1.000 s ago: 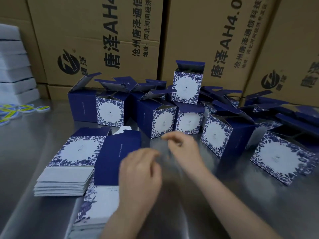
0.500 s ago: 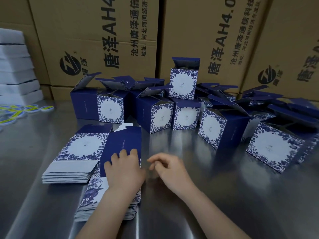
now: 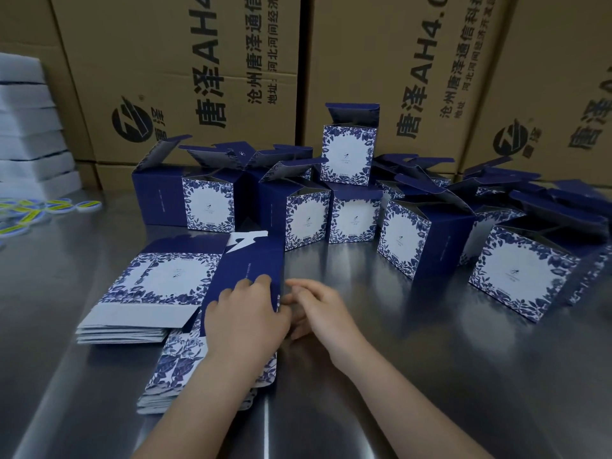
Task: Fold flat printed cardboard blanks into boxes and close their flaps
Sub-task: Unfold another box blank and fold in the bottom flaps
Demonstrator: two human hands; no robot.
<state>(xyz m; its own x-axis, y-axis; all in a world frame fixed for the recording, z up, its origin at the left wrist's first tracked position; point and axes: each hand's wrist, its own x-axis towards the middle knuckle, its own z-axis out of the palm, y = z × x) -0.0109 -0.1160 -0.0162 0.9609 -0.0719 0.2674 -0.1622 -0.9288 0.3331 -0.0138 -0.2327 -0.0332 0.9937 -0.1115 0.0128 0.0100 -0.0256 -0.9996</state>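
Cardboard blank [image 3: 251, 260], dark blue side up, tops the near stack [image 3: 172, 369], and that is where both your hands meet. Your left hand [image 3: 245, 319] lies across its blue panel, fingers only lightly bent and pressing down, not wrapped round anything. Your right hand [image 3: 323, 313] sits just right of the near stack, loosely curled fingers reaching to the blank's right edge. Motion blur is heavy there, so I cannot tell whether they pinch that edge or merely touch it. The blank itself lies flat, with no panel raised and no flap turned.

Close against the near stack on its left lies a second stack [image 3: 159, 283] of blanks, floral face up. Beyond the near stack stand the boxes [image 3: 306, 220] already erected, a crowded row running off to the right, with one raised box [image 3: 347, 154] perched on the others. Their bodies are squared up, but the top flaps stand open wherever the tops show. Behind them, large brown cartons [image 3: 185, 61] wall off the surface [image 3: 397, 376]. Far left of the near stack are white foam slabs [image 3: 29, 127] and some yellow-and-blue discs [image 3: 49, 207].

By my reading you are at the start of one more box. Many are formed, two stacks wait, and closing the top flaps looks left to do throughout.
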